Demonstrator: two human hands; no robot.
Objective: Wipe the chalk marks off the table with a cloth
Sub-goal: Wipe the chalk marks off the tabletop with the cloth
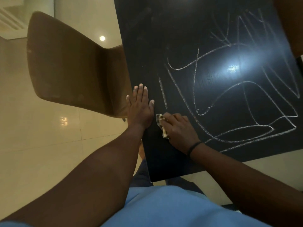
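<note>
The scene is dim and warm-toned, lit from overhead. A bright bluish-white glare patch sits on the glossy black rectangular table (180,38) toward its right edge, washing out the white chalk scribbles (246,89) there. The cream polished floor tiles (49,136) mirror small round ceiling lights. The brown moulded plastic chair (70,66) looks soft and slightly smeared. Wide-angle distortion bends the table's edges, and the near forearms are dark and low in detail.
</note>
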